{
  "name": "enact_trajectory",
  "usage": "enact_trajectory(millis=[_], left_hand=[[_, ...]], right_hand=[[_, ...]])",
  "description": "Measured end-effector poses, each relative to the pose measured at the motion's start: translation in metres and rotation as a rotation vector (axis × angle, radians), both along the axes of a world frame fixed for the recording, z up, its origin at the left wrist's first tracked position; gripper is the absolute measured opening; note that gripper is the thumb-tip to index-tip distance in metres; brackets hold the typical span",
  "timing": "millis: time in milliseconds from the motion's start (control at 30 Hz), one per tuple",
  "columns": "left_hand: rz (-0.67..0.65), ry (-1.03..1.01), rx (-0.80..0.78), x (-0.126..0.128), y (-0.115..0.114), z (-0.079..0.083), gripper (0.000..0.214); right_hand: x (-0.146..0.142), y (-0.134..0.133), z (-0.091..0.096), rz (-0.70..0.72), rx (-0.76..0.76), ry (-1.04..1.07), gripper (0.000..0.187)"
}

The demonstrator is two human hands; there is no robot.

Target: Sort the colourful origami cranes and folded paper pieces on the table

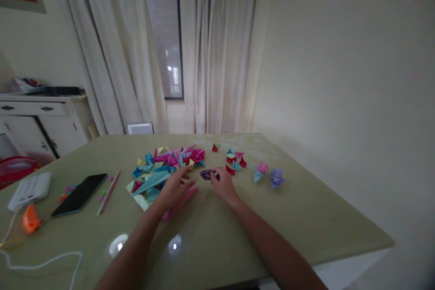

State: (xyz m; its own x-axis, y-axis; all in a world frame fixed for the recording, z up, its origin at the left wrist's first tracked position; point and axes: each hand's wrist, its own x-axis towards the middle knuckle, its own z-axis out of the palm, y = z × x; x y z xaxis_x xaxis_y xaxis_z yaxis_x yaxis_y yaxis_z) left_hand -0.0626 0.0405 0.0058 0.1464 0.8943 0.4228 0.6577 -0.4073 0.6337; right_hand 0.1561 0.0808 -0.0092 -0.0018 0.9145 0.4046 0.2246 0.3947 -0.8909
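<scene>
My right hand (222, 185) pinches a small purple folded paper piece (205, 174) down on the olive table (238, 231). My left hand (176, 189) lies beside it with fingers spread, resting on the edge of a pile of coloured folded paper pieces (170, 161) and over a pink sheet (180, 203). A large teal paper dart (151, 182) lies on pale sheets just left of that hand. Red and blue folded units (235, 161), a pink and blue unit (260, 171) and a lilac folded flower (277, 177) sit to the right.
A black phone (80, 193), a pink and green stick (109, 192), an orange object (30, 218), a white box (30, 189) and a white cable (41, 263) lie at the left. Curtains (217, 50), a window and a white cabinet (44, 122) stand behind the table.
</scene>
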Motion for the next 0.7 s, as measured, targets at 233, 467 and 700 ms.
enact_trajectory(millis=[233,467,700], left_hand=[[0.351,0.744,-0.088,-0.034,-0.011,0.007,0.023],[0.249,0.513,-0.075,-0.035,-0.003,0.002,0.028],[0.023,-0.133,0.008,-0.003,0.004,-0.001,0.026]], right_hand=[[0.042,0.045,-0.003,-0.146,-0.229,0.400,0.048],[0.039,0.046,-0.004,-0.197,-0.331,0.685,0.028],[0.017,0.017,0.000,0.069,-0.171,0.310,0.041]])
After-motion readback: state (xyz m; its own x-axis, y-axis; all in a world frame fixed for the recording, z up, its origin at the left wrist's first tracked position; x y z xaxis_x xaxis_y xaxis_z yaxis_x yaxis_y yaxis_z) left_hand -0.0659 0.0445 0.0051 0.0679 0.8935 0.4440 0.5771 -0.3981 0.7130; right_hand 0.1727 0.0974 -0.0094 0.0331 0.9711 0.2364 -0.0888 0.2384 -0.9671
